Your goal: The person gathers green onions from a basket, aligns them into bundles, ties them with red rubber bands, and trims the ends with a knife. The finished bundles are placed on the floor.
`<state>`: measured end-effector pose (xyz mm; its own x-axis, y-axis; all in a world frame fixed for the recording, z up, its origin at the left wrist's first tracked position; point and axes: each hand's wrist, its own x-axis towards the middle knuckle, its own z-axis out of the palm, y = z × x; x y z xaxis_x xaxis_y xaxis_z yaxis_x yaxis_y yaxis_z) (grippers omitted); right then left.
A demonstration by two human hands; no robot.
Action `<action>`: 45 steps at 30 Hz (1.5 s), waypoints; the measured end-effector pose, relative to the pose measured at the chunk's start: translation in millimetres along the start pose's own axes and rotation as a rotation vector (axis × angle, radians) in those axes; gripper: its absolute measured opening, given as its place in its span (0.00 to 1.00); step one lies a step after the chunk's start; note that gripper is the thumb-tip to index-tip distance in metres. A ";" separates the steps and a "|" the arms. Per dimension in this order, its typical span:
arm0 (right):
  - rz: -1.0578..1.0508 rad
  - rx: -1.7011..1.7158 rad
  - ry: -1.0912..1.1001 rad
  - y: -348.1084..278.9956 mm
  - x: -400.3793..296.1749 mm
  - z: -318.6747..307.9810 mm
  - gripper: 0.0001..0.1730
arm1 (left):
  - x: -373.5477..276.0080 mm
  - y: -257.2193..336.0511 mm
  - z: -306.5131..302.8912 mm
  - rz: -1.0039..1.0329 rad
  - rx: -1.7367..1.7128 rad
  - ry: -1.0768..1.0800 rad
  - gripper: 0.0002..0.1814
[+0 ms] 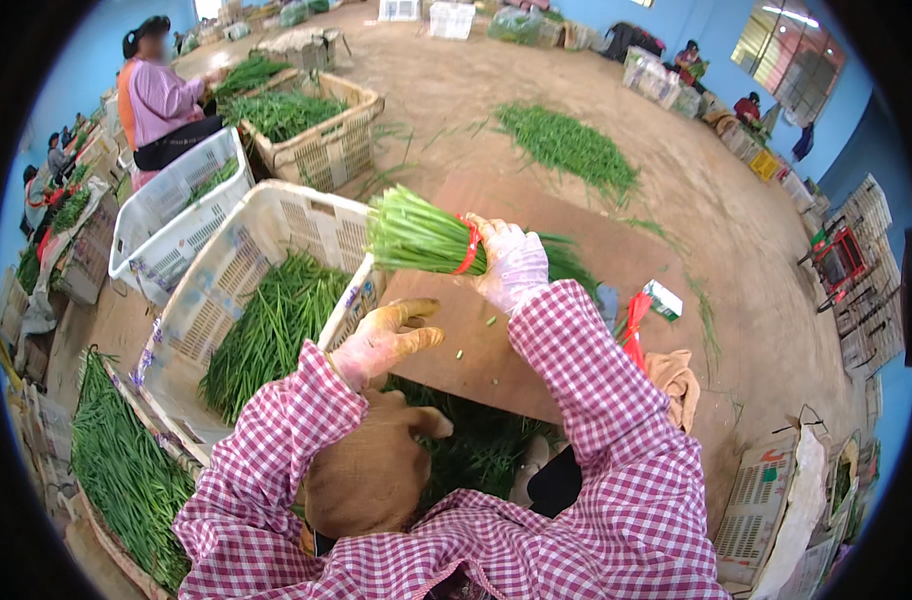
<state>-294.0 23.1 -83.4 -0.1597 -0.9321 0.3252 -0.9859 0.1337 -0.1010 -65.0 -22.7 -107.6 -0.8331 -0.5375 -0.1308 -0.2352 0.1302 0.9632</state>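
My right hand (pixel 512 259), in a pale glove, grips a bundle of long green stalks (pixel 418 236), which look like garlic chives. A red tie (pixel 470 246) circles the bundle just beside my fingers. The cut ends point left, and the leafy end trails out to the right behind my hand. Below and left of the bundle, my left hand (pixel 388 337) is gloved and holds nothing, its fingers apart. Both hands are over a brown board (pixel 493 375) with a few small cut bits on it.
Left of the board stands a white plastic crate (pixel 193 322) of loose greens (pixel 276 330). More greens (pixel 125 465) lie at far left. Red ties (pixel 636 330), a small box (pixel 663 300) and a tan cloth (pixel 677 382) are at right. A person (pixel 159 97) sits beyond the crates.
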 end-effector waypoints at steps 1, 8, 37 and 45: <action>0.021 0.055 0.092 -10.1 0.6 -17.6 0.51 | -5.2 10.6 2.0 0.016 0.012 0.136 0.38; 0.183 0.251 0.444 -86.0 -40.0 -64.5 0.55 | -0.2 100.6 47.6 0.695 -0.426 0.530 0.43; 0.954 -0.014 -0.398 183.4 -229.9 68.0 0.32 | 167.6 -37.5 81.3 -0.061 0.808 -0.503 0.53; 1.142 1.231 -0.115 210.9 -222.0 86.1 0.25 | 135.7 -36.6 168.1 0.039 1.555 -0.026 0.69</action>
<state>-462.2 229.2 -257.8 -0.6556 -0.5760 -0.4883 0.2565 0.4383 -0.8615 -253.7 39.6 -200.0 -0.8549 -0.5018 -0.1319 -0.4697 0.8565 -0.2141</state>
